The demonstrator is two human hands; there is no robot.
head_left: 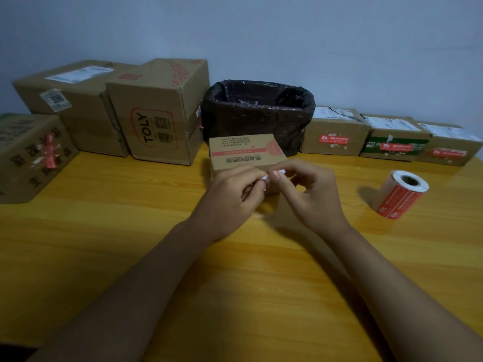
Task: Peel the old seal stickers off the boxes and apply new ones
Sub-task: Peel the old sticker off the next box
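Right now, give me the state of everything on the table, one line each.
Small box: closed, lying in front of the hands.
Sticker scrap: white, pinched between both hands.
Left hand: pinching the scrap.
Right hand: pinching the scrap.
Sticker roll: lying on its side, untouched.
Bin: open, lined with a black bag.
TOLY box: closed.

Both hands' fingers (275,176) pinched together

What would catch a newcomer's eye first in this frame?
Both hands, the left hand and right hand, meet at the centre, pinching a small white scrap in front of a small box. Behind it sits a black-lined bin, and a red sticker roll stands on the table at right.
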